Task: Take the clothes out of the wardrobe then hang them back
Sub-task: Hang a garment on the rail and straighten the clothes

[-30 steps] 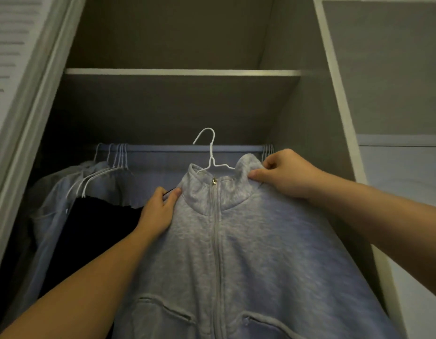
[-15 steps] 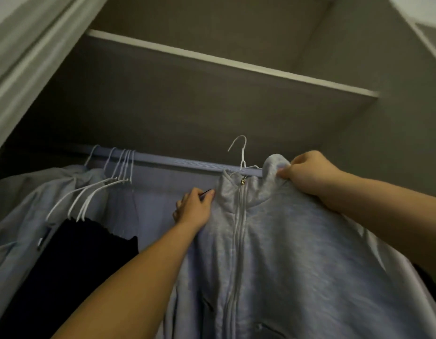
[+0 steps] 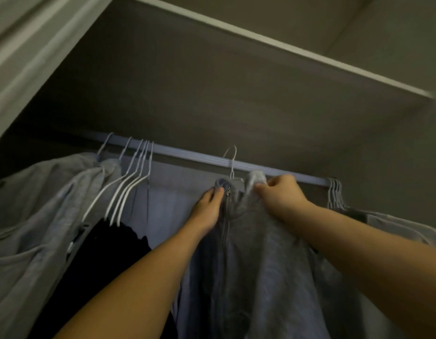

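Observation:
A grey zip-up jacket (image 3: pixel 261 277) hangs on a white wire hanger (image 3: pixel 232 162) whose hook reaches up at the wardrobe rail (image 3: pixel 192 154); I cannot tell whether the hook sits over the rail. My left hand (image 3: pixel 207 209) grips the jacket's left collar side beside the zipper pull. My right hand (image 3: pixel 280 194) pinches the right side of the collar just below the rail.
Several empty white hangers (image 3: pixel 129 184) and grey garments (image 3: pixel 41 216) hang at the left of the rail, with a black garment (image 3: pixel 109 265) below them. More hangers (image 3: pixel 335 192) and clothes sit at the right end. A shelf (image 3: pixel 285 47) spans above.
Both hands have lifted the jacket up and into the wardrobe; the hanger's hook has risen from below the rail to the rail's level. The view has tilted upward.

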Motion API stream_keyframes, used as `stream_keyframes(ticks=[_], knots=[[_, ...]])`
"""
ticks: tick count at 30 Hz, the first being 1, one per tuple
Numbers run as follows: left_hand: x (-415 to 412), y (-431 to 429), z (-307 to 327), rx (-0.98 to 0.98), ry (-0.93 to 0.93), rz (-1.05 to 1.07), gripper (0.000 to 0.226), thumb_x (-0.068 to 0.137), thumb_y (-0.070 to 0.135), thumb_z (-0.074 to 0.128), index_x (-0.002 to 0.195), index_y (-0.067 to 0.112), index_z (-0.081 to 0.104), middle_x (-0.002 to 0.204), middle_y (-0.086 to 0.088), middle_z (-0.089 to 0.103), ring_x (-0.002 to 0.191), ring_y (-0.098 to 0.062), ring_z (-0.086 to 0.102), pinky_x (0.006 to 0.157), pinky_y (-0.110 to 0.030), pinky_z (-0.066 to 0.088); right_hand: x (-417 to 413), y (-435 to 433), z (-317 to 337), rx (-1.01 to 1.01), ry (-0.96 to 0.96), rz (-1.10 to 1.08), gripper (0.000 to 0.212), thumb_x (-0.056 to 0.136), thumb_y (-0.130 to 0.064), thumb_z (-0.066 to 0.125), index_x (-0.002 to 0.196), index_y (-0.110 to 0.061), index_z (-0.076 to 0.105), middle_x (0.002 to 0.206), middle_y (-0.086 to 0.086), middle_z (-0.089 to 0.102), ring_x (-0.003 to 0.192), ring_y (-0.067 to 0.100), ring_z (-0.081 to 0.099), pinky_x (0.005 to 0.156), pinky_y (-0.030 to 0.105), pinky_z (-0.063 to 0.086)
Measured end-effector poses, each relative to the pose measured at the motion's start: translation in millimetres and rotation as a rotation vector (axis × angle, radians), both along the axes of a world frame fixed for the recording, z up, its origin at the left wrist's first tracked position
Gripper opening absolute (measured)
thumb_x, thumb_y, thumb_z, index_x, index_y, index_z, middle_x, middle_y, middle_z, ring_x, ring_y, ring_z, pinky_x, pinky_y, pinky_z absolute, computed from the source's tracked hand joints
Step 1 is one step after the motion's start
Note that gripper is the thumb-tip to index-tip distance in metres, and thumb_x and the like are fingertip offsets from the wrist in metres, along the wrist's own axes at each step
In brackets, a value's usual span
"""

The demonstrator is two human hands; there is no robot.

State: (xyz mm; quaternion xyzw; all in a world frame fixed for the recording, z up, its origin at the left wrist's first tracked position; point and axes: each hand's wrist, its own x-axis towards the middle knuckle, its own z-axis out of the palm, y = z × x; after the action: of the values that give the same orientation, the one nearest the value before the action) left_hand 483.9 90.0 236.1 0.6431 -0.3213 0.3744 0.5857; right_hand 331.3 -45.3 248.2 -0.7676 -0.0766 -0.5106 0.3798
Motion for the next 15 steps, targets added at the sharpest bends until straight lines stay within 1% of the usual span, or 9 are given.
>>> stream_keyframes(ticks=[3,5,8,10,11,12,14,15], knots=[[9,0,-9,0.013,0.044,-0.008,0.051,0.102,0.046,0.043,0.143,0.016,0.050,0.149,-0.005,0.047,0.138,-0.023,0.042,0.101,-0.022,0.027,11,3,-11,-0.006,0.045,0.006,0.032,0.085,-0.035,0.065,0.075,-0.005,0.066,0.081,0.016,0.068,0.081,0.032,0.067,0.080,0.046,0.057],[12,0,-14,0.022,0.056,-0.018,0.051,0.101,0.049,0.043,0.142,0.020,0.051,0.147,-0.001,0.050,0.137,-0.021,0.044,0.107,-0.025,0.029,15,1,-17,-0.015,0.066,0.006,0.031,0.087,-0.033,0.065,0.075,-0.004,0.066,0.078,0.014,0.067,0.079,0.029,0.066,0.079,0.044,0.057],[11,-4,-19,-0.008,0.063,-0.072,0.043,0.102,0.046,0.044,0.134,0.021,0.059,0.132,0.005,0.058,0.128,-0.016,0.050,0.107,-0.027,0.035,13,-5,-17,-0.029,0.109,-0.004,0.030,0.087,-0.032,0.066,0.076,-0.005,0.068,0.078,0.013,0.067,0.078,0.027,0.066,0.076,0.039,0.056],[9,-8,-20,-0.024,0.072,-0.088,0.041,0.102,0.045,0.044,0.131,0.021,0.061,0.132,0.000,0.061,0.126,-0.020,0.054,0.110,-0.033,0.038,6,-8,-13,-0.097,0.146,-0.032,0.029,0.089,-0.032,0.064,0.074,-0.007,0.066,0.078,0.011,0.065,0.076,0.025,0.063,0.071,0.035,0.051],[9,-9,-21,-0.028,0.076,-0.091,0.041,0.102,0.045,0.044,0.131,0.021,0.061,0.132,-0.002,0.062,0.126,-0.021,0.054,0.111,-0.035,0.038,3,-9,-12,-0.153,0.156,-0.065,0.027,0.090,-0.034,0.062,0.078,-0.009,0.064,0.081,0.011,0.063,0.079,0.025,0.062,0.069,0.033,0.048],[8,-11,-23,-0.031,0.075,-0.094,0.042,0.102,0.045,0.044,0.132,0.021,0.060,0.132,-0.002,0.061,0.125,-0.021,0.054,0.110,-0.034,0.038,0,-9,-12,-0.223,0.154,-0.119,0.025,0.091,-0.036,0.059,0.088,-0.011,0.062,0.087,0.009,0.061,0.084,0.026,0.060,0.070,0.032,0.046],[5,-14,-26,-0.029,0.076,-0.099,0.045,0.102,0.048,0.042,0.135,0.021,0.057,0.131,0.001,0.059,0.126,-0.019,0.052,0.107,-0.030,0.037,-7,-11,-18,-0.398,0.117,-0.291,0.034,0.095,-0.042,0.051,0.116,-0.015,0.049,0.102,0.007,0.055,0.096,0.029,0.058,0.076,0.036,0.046],[4,-15,-28,-0.025,0.076,-0.098,0.050,0.100,0.053,0.042,0.136,0.023,0.056,0.134,0.001,0.058,0.128,-0.020,0.050,0.109,-0.031,0.036,-10,-13,-22,-0.503,0.079,-0.387,0.041,0.096,-0.045,0.047,0.127,-0.018,0.039,0.111,0.008,0.053,0.103,0.031,0.057,0.079,0.040,0.047]])
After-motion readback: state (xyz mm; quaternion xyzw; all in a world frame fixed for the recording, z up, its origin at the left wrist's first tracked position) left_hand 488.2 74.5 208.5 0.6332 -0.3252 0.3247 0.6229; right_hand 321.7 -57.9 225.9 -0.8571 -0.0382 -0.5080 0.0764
